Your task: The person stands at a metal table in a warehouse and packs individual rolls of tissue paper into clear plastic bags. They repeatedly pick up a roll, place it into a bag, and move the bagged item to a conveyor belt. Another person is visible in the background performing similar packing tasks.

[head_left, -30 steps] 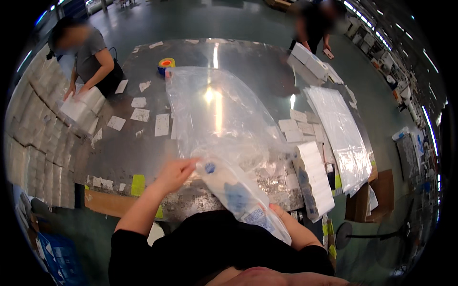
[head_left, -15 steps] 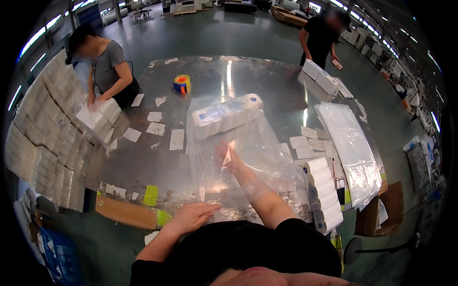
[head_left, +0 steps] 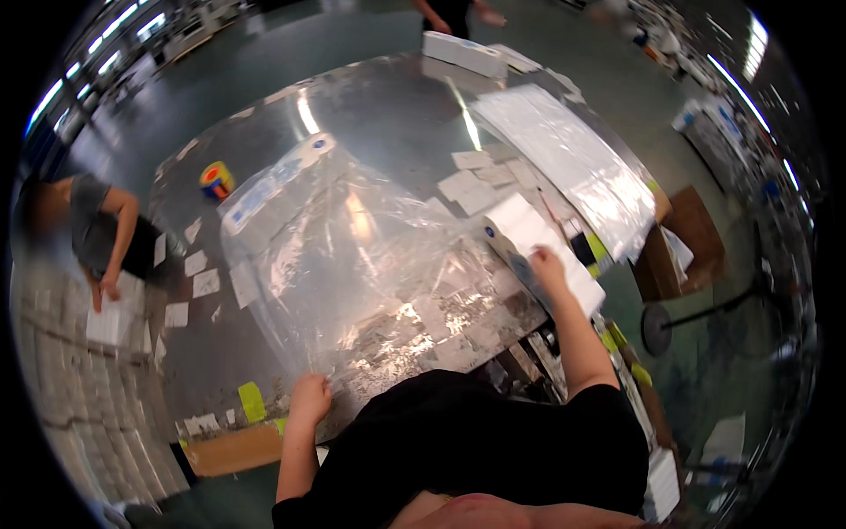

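A large clear plastic bag [head_left: 344, 256] lies spread over the table in front of me. Inside its far end is a long pack of white paper rolls [head_left: 273, 189] with a blue label. My left hand [head_left: 310, 398] is closed at the bag's near edge, pinching the film. Over on the right, my right hand [head_left: 546, 267] has its fingers bent over a second pack of paper rolls [head_left: 515, 220], which lies near the table edge. Blur and the angle partly hide those fingertips.
White paper labels [head_left: 480, 181] are scattered on the metal table [head_left: 370, 97]. A stack of plastic bags [head_left: 573, 167] lies at the right, above an open carton [head_left: 683, 251]. Tape [head_left: 216, 181] stands at the far left. One co-worker [head_left: 97, 229] handles packs at left; another [head_left: 445, 18] stands beyond.
My view has turned to the right. My right hand has come out of the bag and moved right onto the second pack. My left hand still holds the bag's near edge.
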A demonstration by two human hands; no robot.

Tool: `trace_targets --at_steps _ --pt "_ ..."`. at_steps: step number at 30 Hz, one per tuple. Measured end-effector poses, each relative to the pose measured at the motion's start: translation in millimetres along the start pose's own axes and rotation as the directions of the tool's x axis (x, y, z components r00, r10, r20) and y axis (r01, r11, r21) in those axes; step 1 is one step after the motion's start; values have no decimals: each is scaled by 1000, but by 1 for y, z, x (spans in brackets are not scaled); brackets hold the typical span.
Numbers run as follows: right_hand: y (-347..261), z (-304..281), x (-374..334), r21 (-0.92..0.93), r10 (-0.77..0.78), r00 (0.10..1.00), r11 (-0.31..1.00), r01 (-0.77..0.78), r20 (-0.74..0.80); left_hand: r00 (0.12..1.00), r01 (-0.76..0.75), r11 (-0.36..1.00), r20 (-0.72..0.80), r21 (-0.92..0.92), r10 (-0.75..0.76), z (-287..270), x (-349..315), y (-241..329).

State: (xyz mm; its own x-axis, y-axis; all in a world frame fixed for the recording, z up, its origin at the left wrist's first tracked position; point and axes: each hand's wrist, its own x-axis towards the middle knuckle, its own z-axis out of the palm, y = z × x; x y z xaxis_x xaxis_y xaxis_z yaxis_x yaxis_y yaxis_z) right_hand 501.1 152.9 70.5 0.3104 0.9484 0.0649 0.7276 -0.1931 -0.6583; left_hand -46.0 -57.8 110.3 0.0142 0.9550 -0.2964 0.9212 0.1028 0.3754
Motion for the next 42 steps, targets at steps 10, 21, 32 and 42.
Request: trace_targets --at_steps 10,21,32,42 --pt "9 -48 -51 -133 222 885 974 -182 410 926 -170 984 -334 50 177 -12 67 71" --pt "14 37 -172 449 389 851 728 -519 353 986 -36 981 -154 192 66 33 108 38" --pt "-13 21 -193 591 424 623 223 -776 657 963 -51 954 -269 -295 -31 30 116 31" --pt "13 56 -186 669 361 654 103 -737 665 972 -19 775 -194 -632 -134 46 105 18"
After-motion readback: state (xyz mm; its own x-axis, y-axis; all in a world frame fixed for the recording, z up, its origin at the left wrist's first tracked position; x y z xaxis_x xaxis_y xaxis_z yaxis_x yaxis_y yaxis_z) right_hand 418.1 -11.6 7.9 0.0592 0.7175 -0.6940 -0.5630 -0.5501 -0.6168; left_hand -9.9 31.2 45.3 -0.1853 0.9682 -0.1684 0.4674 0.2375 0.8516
